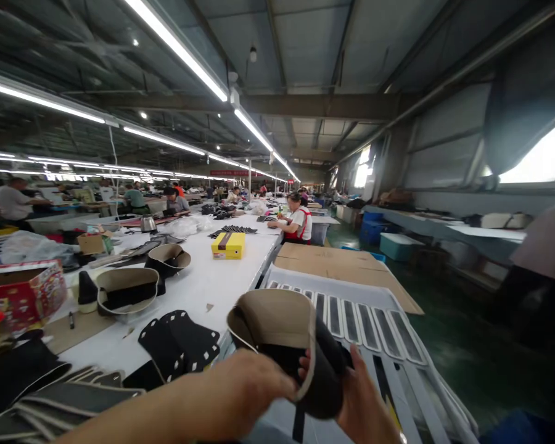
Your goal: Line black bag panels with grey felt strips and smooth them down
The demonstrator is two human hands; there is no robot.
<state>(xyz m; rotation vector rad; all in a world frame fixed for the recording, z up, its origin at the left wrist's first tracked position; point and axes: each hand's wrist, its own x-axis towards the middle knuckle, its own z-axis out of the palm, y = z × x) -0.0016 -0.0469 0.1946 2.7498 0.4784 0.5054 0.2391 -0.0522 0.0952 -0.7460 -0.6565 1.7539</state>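
Observation:
Between my hands is a curved, open-ended black piece [326, 376] with a beige lining, similar to a boot shaft or cuff. My left hand [254, 385] reaches across its near side, closed on the pale lower edge. On the right, my right hand [363, 394] wraps the outer black wall, and some fingertips show inside the opening. Two similar lined pieces, a larger one [128, 290] and a smaller one [169, 259], stand on the white table to the left. Flat black cut-outs with punched holes [180, 345] lie nearer.
A yellow box [228, 245] stands on the white table [203, 280]. Pale-framed dark strips [351, 320] lie in rows at right, with cardboard [333, 265] beyond. A red box [25, 287] and stacked dark pieces [65, 407] are at left. A co-worker [298, 219] sits farther along.

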